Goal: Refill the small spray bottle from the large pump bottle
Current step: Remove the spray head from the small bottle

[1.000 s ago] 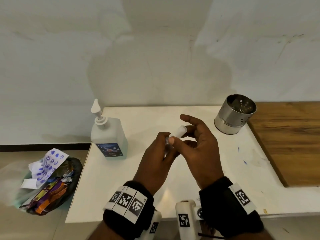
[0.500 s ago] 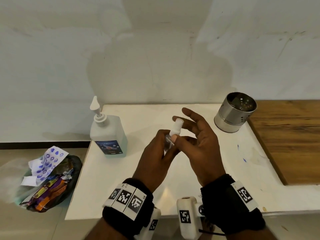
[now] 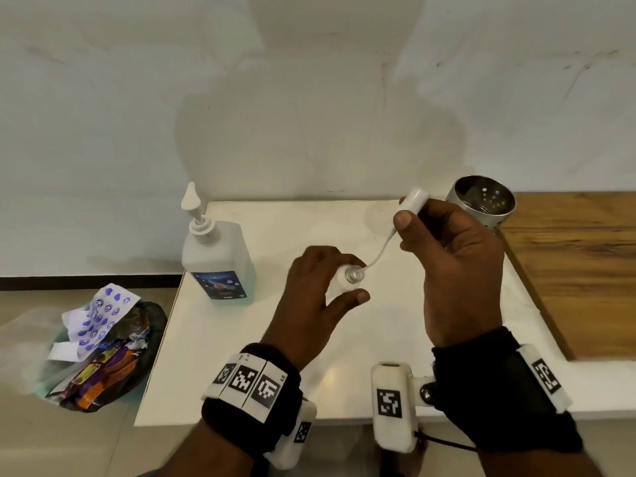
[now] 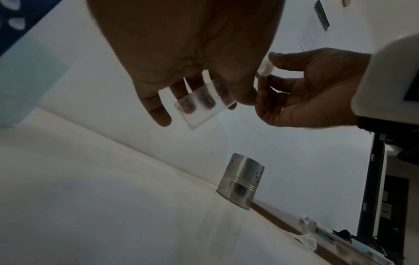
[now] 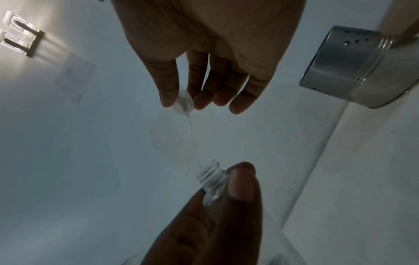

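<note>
Small spray bottle (image 3: 346,282) in left hand (image 3: 309,301), spray head (image 3: 411,201) in right hand (image 3: 457,270).

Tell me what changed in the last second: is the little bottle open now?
Yes. The right hand has lifted the white spray cap up and to the right, drawing its thin tube almost out of the small bottle; the tube's end is at the open threaded neck. The left hand still grips the bottle. The large pump bottle and the steel cup have not moved.
</note>
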